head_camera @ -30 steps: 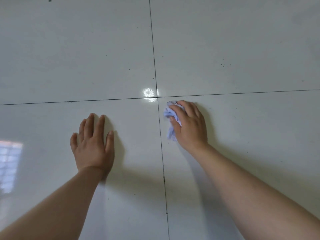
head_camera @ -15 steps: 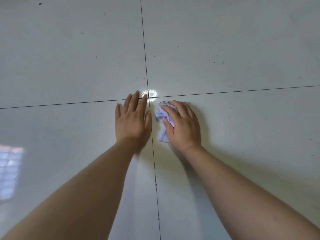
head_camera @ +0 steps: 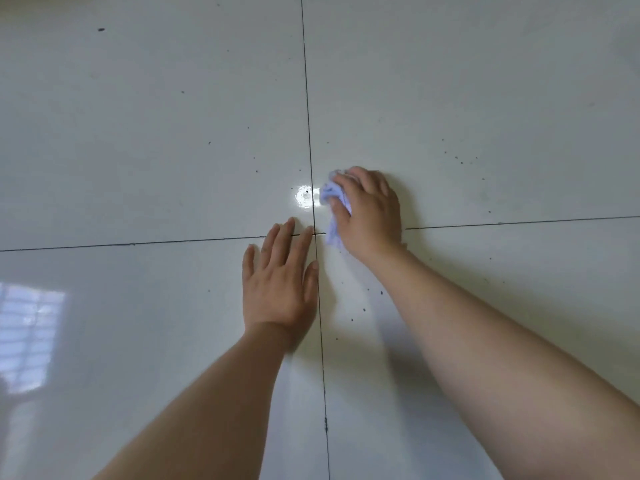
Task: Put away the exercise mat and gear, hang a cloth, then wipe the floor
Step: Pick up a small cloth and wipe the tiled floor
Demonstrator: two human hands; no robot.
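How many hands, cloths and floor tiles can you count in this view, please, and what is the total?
Hands: 2 (left hand, right hand)
Cloths: 1 (pale blue cloth)
Floor tiles: 4
Total: 7

We see a round white glare (head_camera: 304,197) just left of the upright grout line (head_camera: 307,98), above where it crosses the level grout line (head_camera: 138,243). A gridded window reflection (head_camera: 31,337) sits far left. Dark specks (head_camera: 461,163) lie scattered, one larger speck (head_camera: 101,29) upper left.
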